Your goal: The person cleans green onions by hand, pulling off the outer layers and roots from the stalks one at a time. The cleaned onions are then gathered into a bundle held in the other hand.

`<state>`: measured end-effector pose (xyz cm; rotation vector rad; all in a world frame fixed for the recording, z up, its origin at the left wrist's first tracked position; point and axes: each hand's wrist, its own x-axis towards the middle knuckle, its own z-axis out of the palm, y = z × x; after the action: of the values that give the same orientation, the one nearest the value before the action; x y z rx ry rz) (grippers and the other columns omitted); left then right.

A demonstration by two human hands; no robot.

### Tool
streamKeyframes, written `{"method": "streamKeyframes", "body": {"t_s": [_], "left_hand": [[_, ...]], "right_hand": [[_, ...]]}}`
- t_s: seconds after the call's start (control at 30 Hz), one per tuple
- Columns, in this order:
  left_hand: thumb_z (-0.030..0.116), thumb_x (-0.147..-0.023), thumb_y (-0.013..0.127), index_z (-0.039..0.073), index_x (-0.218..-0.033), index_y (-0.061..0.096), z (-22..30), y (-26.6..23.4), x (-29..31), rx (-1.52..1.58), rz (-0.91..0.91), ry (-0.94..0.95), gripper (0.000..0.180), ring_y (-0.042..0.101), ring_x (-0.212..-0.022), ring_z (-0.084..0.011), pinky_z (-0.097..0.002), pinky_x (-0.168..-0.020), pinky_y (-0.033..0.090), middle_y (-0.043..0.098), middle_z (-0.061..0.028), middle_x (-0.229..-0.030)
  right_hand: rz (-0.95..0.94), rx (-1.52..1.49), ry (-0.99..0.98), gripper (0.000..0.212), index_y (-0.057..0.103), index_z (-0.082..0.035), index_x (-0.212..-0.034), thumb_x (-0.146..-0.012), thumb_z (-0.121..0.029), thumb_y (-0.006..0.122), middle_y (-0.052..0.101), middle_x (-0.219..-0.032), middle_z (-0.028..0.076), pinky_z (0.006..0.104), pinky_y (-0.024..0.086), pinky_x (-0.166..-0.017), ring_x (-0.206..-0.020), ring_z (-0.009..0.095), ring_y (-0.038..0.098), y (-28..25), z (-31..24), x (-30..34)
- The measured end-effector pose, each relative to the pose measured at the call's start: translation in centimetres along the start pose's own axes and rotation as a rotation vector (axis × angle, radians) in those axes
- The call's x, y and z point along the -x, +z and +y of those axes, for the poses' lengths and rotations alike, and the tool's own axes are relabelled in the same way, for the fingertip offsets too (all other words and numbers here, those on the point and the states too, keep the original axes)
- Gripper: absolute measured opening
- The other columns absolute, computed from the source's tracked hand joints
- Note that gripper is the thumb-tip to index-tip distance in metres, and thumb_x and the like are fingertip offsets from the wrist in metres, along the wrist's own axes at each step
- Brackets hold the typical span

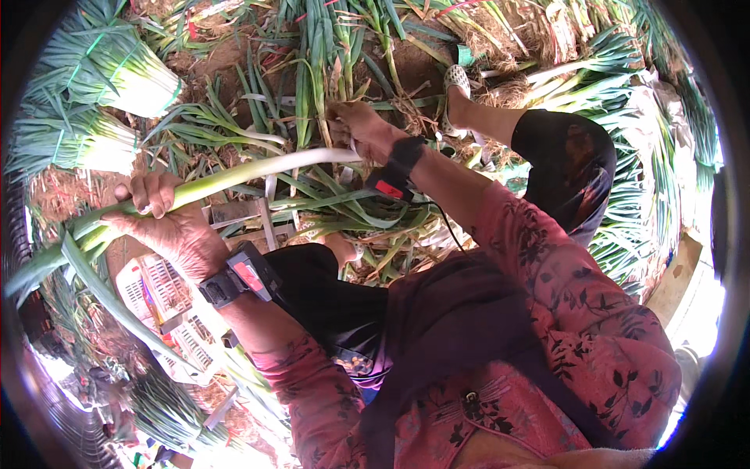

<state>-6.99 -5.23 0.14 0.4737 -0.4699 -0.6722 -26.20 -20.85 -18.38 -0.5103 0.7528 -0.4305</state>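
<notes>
A pink floral shirt [617, 344] fills the lower right; a long leek [266, 166] slants across left of centre; the left hand's grip [176, 231] closes round its green stem; the right hand's grip [364, 125] curls by its white root end, hold unclear; a wrist device [266, 267] bears a red label [248, 275], too blurred to read.

Left hand [180, 228]: fingers [162, 190] curled closed, left forearm [262, 322] down-right of them. Right hand [367, 127] up-right of left fingers, own fingers bent, partly hidden; right forearm [455, 184] trails down-right.
</notes>
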Motion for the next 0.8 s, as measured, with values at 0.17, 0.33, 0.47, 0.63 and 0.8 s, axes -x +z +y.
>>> {"method": "streamKeyframes", "body": {"t_s": [0.17, 0.33, 0.47, 0.63, 0.8], "left_hand": [[0.036, -0.070, 0.080, 0.004, -0.086, 0.055, 2.6, -1.7, 0.1, -0.032, -0.001, 0.041, 0.044, 0.036, -0.051, -0.0084, -0.0206, -0.046, 0.033, 0.042, 0.0018, -0.063], [0.043, -0.076, 0.073, 0.010, -0.088, 0.055, 6.1, -4.7, 0.1, -0.164, 0.056, 0.091, 0.040, 0.041, -0.057, -0.0087, -0.0232, -0.051, 0.042, 0.043, 0.0020, -0.065], [0.054, -0.084, 0.061, 0.012, -0.096, 0.052, -1.5, -2.4, 1.3, -0.474, 0.613, -0.001, 0.044, 0.051, -0.068, -0.0141, -0.0320, -0.066, 0.048, 0.051, -0.0013, -0.072], [0.045, -0.085, 0.065, 0.009, -0.098, 0.045, -5.9, -0.7, 1.7, -0.137, 0.559, 0.055, 0.044, 0.047, -0.044, -0.0120, -0.0259, -0.040, 0.042, 0.051, -0.0023, -0.062], [0.032, -0.090, 0.062, 0.008, -0.097, 0.045, -2.9, 1.2, 1.2, -0.319, 0.491, 0.187, 0.030, 0.048, -0.044, -0.0116, -0.0257, -0.038, 0.038, 0.051, -0.0027, -0.062]], "right_hand": [[-0.023, 0.986, -0.766, 0.022, 0.058, -0.007, -0.092, -0.098, -0.024, 0.045, 0.051, -0.062, 0.007, 0.0326, 0.040, -0.048, -0.054, 0.020, 0.049, -4.5, 0.2, 4.9], [-0.152, 2.295, -0.436, 0.020, 0.057, -0.003, -0.088, -0.091, -0.021, 0.050, 0.062, -0.078, 0.017, 0.0438, 0.047, -0.059, -0.070, 0.030, 0.062, -19.4, -0.3, 6.3], [-0.172, 0.756, -0.520, 0.047, 0.044, 0.003, -0.128, -0.092, -0.025, 0.053, 0.052, -0.129, 0.014, 0.0379, 0.037, -0.102, -0.118, 0.029, 0.049, -14.6, -4.7, 8.6], [-0.249, 1.793, -0.750, 0.035, 0.051, -0.004, -0.123, -0.090, -0.013, 0.056, 0.059, -0.104, 0.019, 0.0389, 0.049, -0.078, -0.092, 0.030, 0.059, 0.4, 0.9, 12.3], [-0.162, 1.622, -0.315, 0.026, 0.058, -0.009, -0.111, -0.085, -0.010, 0.056, 0.060, -0.085, 0.018, 0.0469, 0.049, -0.065, -0.074, 0.037, 0.060, -10.8, 5.8, 10.1]]}}
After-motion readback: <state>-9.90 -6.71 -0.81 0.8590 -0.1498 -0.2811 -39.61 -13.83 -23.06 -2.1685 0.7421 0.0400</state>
